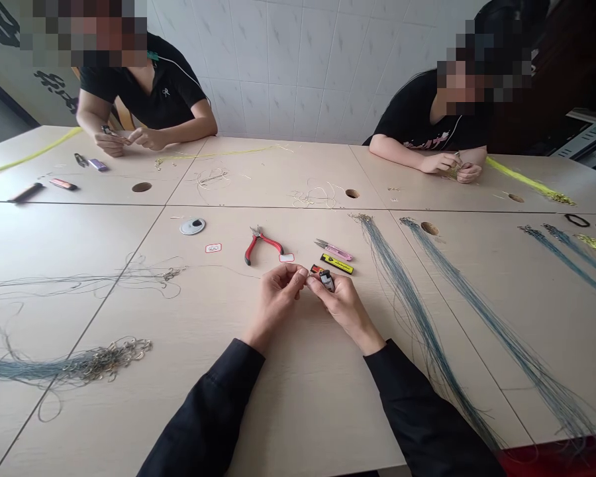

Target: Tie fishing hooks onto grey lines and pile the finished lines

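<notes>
My left hand (281, 289) is closed in a pinch on a thin cord (233, 269), which trails left across the table. My right hand (338, 299) is wrapped round a lighter (326, 281), its metal top showing above the fingers. The fingertips of both hands almost meet, and whatever small end lies between them is too fine to make out. Just beyond my hands are red-handled pliers (263, 246), pink thread snips (334, 250) and a yellow-and-black lighter (336, 264). A loose bunch of cords with small metal pieces (171, 273) lies to the left.
Bundles of blue-grey cords stretch along the right (402, 298), and another bundle with metal hooks (109, 358) lies at lower left. A round silver disc (193, 226) and a small label (213, 248) sit farther back. Two people work across the table (258, 165), which has round holes.
</notes>
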A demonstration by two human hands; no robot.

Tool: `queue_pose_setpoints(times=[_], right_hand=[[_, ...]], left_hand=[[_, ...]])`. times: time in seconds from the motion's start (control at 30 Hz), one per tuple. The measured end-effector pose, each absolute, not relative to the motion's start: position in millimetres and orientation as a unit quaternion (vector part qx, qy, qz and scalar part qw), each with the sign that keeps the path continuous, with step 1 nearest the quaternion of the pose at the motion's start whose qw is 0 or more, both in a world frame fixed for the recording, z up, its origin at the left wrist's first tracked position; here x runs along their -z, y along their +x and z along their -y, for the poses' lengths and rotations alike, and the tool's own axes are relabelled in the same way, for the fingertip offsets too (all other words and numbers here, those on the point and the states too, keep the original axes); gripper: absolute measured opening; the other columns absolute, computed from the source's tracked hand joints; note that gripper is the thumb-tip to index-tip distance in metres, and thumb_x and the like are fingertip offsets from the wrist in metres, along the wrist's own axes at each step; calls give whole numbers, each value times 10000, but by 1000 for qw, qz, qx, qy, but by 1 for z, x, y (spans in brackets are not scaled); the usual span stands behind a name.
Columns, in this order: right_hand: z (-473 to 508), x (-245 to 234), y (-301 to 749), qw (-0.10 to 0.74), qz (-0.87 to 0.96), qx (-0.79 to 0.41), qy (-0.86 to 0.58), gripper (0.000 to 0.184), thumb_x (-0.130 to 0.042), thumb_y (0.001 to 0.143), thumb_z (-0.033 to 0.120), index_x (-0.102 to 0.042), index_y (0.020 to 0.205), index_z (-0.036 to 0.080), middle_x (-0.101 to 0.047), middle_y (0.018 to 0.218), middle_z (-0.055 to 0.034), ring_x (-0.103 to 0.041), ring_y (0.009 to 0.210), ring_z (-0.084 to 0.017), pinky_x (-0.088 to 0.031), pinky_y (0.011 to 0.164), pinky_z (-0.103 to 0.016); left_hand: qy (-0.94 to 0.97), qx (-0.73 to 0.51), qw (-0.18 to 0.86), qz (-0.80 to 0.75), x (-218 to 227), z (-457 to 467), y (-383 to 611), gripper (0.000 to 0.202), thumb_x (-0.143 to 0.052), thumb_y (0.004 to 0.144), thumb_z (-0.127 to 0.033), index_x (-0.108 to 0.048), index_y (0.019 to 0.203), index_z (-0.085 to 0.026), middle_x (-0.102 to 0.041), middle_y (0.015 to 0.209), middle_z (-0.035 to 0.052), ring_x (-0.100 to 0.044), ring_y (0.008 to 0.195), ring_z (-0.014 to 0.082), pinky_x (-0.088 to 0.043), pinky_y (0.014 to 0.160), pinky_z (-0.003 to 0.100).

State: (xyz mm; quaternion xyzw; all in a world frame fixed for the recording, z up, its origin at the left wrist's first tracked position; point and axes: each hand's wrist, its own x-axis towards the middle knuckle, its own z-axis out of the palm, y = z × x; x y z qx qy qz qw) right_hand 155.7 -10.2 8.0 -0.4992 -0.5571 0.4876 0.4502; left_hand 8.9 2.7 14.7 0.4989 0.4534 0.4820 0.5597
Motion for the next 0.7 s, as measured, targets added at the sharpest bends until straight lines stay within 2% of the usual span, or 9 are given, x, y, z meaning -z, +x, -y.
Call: queue_pose_setpoints(times=[0.13, 0.3, 0.47, 0.6, 0.7], right_hand=[[13, -18, 158, 434, 533, -537, -489, 354, -641, 885, 500, -634, 792, 158, -346, 606, 49, -271, 529, -80, -230, 478, -238], [38, -54, 191, 491, 463, -584, -452, 290, -695, 860, 461, -649, 817, 178, -252, 550, 82, -174, 455, -57, -157, 415, -225], [84, -117, 248, 571, 470, -511, -438, 250, -739, 815, 427, -637, 696, 232, -136, 490, 88, -102, 403, -68, -98, 365, -251], [106, -153, 274, 645, 442, -417, -464, 307, -739, 786, 420, -538, 633, 246, -41, 471, 87, -21, 379, -86, -57, 333, -292], [109, -165, 281, 677, 418, -336, -505, 348, -682, 808, 462, -467, 628, 256, 11, 489, 80, 10, 378, -100, -26, 364, -327]], left_hand=[[459, -522, 561, -450, -15, -6, 8, 309, -645, 870, -450, -582, 792, -158, -477, 543, -54, -400, 463, 60, -322, 451, 177], [329, -586, 592, -444, -16, -10, 5, 314, -693, 820, -433, -510, 777, -182, -467, 584, -64, -403, 425, 51, -270, 406, 171], [293, -597, 612, -428, -16, -12, 3, 317, -720, 787, -399, -500, 738, -176, -456, 596, -63, -413, 430, 45, -282, 407, 163], [299, -593, 617, -422, -15, -11, 2, 288, -709, 795, -388, -519, 751, -176, -455, 584, -65, -414, 427, 51, -282, 402, 167], [339, -568, 624, -416, -14, -11, 2, 261, -689, 809, -387, -554, 763, -168, -480, 573, -53, -416, 436, 60, -302, 411, 175]])
